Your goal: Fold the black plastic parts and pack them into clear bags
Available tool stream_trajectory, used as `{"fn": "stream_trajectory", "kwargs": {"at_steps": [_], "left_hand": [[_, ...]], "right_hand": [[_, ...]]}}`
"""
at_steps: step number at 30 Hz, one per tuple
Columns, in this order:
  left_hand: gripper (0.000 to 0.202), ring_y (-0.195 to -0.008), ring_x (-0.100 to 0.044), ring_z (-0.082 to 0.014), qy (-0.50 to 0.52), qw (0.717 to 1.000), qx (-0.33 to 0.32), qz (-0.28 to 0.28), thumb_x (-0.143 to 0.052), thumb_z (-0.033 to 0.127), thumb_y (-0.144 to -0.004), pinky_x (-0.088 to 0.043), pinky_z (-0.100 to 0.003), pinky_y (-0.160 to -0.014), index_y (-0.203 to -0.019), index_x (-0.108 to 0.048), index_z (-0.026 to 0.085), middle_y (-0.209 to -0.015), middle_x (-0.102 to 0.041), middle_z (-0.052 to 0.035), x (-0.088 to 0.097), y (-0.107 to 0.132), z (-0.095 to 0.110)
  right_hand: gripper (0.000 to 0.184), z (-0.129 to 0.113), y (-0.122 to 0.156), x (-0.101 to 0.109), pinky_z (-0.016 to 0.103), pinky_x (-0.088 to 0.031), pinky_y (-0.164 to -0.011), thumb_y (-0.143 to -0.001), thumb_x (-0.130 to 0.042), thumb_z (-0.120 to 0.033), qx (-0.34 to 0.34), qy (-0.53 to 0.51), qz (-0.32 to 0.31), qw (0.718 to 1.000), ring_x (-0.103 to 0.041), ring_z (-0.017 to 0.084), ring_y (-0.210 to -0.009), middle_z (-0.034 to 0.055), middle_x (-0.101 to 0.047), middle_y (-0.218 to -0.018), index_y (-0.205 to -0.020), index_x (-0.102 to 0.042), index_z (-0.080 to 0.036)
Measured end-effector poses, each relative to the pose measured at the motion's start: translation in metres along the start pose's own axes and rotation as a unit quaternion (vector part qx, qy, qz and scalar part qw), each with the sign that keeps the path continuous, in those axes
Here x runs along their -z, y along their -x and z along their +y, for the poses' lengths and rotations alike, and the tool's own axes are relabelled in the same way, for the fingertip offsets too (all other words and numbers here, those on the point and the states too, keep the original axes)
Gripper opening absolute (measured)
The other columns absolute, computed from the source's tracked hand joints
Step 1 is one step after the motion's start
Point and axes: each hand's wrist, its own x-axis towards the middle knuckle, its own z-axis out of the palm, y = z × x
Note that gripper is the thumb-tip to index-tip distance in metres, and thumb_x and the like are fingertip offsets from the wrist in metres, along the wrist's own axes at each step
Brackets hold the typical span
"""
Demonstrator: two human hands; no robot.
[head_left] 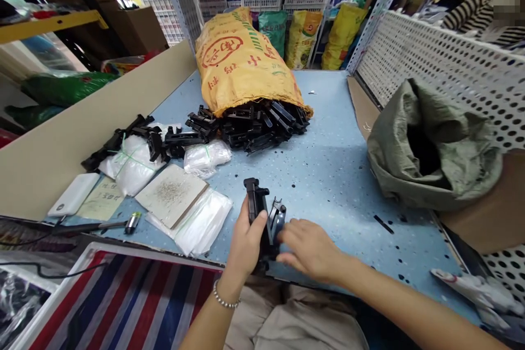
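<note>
1. Currently, through the head camera, I see the left hand [246, 238] closed around a black plastic piece [255, 202], its thumb laid along the front and the other fingers mostly hidden behind.
2. I find that piece standing nearly upright between the two hands, at the near edge of the blue tabletop [328, 175].
3. I see the right hand [309, 246] half-curled, with a gap between thumb and forefinger, its fingertips at a glossy dark part [279, 219] beside the piece (whether they pinch it, I cannot tell).
4. That glossy part has a forked upper end; I can't make out whether it is joined to the piece.
5. Beyond the hands, I have a heap of black parts [262, 126] at the mouth of a yellow sack [246, 65].
6. Left of the hands, I see clear plastic bags [211, 224] partly under a square board [170, 194].
</note>
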Motion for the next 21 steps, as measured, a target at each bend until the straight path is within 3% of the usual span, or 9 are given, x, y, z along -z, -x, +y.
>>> {"fn": "stream_trajectory", "kwargs": {"at_steps": [2, 5, 7, 11, 14, 16, 18, 21], "left_hand": [[0.049, -0.119, -0.052, -0.0245, -0.004, 1.0, -0.013, -0.01, -0.046, 0.04, -0.091, -0.035, -0.035, -0.103, -0.136, -0.044, 0.019, -0.129, -0.059, -0.008, 0.005, -0.004, 0.003], [0.042, -0.106, -0.058, -0.024, -0.068, 0.998, -0.013, 0.012, -0.046, 0.043, -0.091, -0.041, -0.033, -0.092, -0.125, -0.053, 0.019, -0.115, -0.065, -0.0079, 0.02, -0.015, -0.004], [0.038, -0.092, -0.062, -0.025, -0.179, 0.983, 0.029, 0.041, -0.043, 0.046, -0.091, -0.043, -0.033, -0.08, -0.111, -0.059, 0.018, -0.095, -0.069, -0.0081, 0.031, -0.024, -0.017], [0.039, -0.079, -0.065, -0.0281, -0.378, 0.919, 0.105, 0.029, -0.036, 0.047, -0.093, -0.04, -0.032, -0.068, -0.088, -0.061, 0.018, -0.075, -0.067, -0.0108, 0.03, -0.029, -0.048], [0.04, -0.084, -0.065, -0.0297, -0.391, 0.916, 0.094, 0.007, -0.037, 0.047, -0.092, -0.043, -0.035, -0.07, -0.095, -0.062, 0.016, -0.089, -0.068, -0.0156, 0.012, -0.018, -0.064], [0.041, -0.094, -0.063, -0.0312, -0.37, 0.927, 0.061, 0.011, -0.038, 0.045, -0.092, -0.046, -0.039, -0.077, -0.108, -0.06, 0.013, -0.106, -0.065, -0.0188, 0.004, -0.012, -0.071], [0.044, -0.109, -0.058, -0.0321, -0.334, 0.942, 0.012, 0.031, -0.04, 0.042, -0.092, -0.045, -0.044, -0.09, -0.121, -0.055, 0.012, -0.118, -0.059, -0.0198, 0.004, -0.012, -0.072], [0.054, -0.13, -0.042, -0.0314, -0.274, 0.952, -0.079, 0.106, -0.045, 0.04, -0.09, -0.034, -0.05, -0.106, -0.138, -0.039, 0.015, -0.135, -0.049, -0.0193, 0.016, -0.026, -0.062]], "right_hand": [[0.039, -0.006, 0.008, -0.008, 0.03, -0.038, -0.062, -0.099, -0.029, -0.042, 0.025, 0.051, 0.006, 0.998, -0.051, 0.018, -0.068, 0.0064, -0.06, -0.076, -0.08, -0.054, -0.018], [0.038, -0.002, -0.005, -0.005, 0.026, -0.034, -0.055, -0.101, -0.026, -0.037, -0.037, 0.01, -0.05, 0.998, -0.049, 0.013, -0.058, -0.0002, -0.058, -0.068, -0.078, -0.051, -0.02], [0.036, 0.012, -0.034, 0.007, 0.024, -0.035, -0.056, -0.101, -0.028, -0.038, -0.069, 0.016, -0.06, 0.996, -0.051, 0.012, -0.06, -0.0018, -0.058, -0.069, -0.08, -0.052, -0.021], [0.022, 0.054, -0.12, 0.028, 0.029, -0.041, -0.073, -0.098, -0.037, -0.026, -0.107, 0.151, 0.033, 0.982, -0.056, 0.02, -0.091, 0.0081, -0.062, -0.097, -0.101, -0.057, -0.018], [0.03, 0.08, -0.178, 0.03, 0.035, -0.042, -0.081, -0.092, -0.044, -0.014, -0.102, 0.18, 0.057, 0.977, -0.05, 0.027, -0.106, 0.0176, -0.055, -0.119, -0.12, -0.053, -0.014], [0.036, 0.089, -0.201, 0.028, 0.038, -0.042, -0.084, -0.089, -0.045, -0.008, -0.085, 0.187, 0.059, 0.977, -0.048, 0.028, -0.109, 0.0185, -0.051, -0.125, -0.123, -0.053, -0.015], [0.035, 0.089, -0.209, 0.027, 0.038, -0.042, -0.086, -0.088, -0.044, -0.005, -0.067, 0.187, 0.059, 0.978, -0.048, 0.027, -0.11, 0.0174, -0.051, -0.125, -0.119, -0.056, -0.017], [0.031, 0.071, -0.195, 0.028, 0.038, -0.044, -0.089, -0.089, -0.05, -0.013, -0.044, 0.182, 0.065, 0.98, -0.047, 0.026, -0.112, 0.016, -0.051, -0.122, -0.118, -0.057, -0.018]]}}
